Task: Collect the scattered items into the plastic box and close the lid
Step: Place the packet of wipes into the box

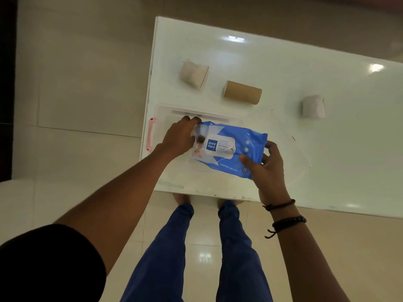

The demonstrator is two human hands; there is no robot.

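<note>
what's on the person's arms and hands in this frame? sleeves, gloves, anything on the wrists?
Both hands are bare, no gloves. The left hand has nothing on its wrist; that arm is bare up to a short black sleeve. The right hand has two dark bands on its wrist: a thin cord bracelet and a beaded bracelet with loose knotted ends. No rings or watch visible.

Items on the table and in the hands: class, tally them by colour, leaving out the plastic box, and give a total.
Blue: 1, the wipes pack
Brown: 1, the cardboard tube
White: 2, the far-left bundle and the right bundle
Total: 4
</note>
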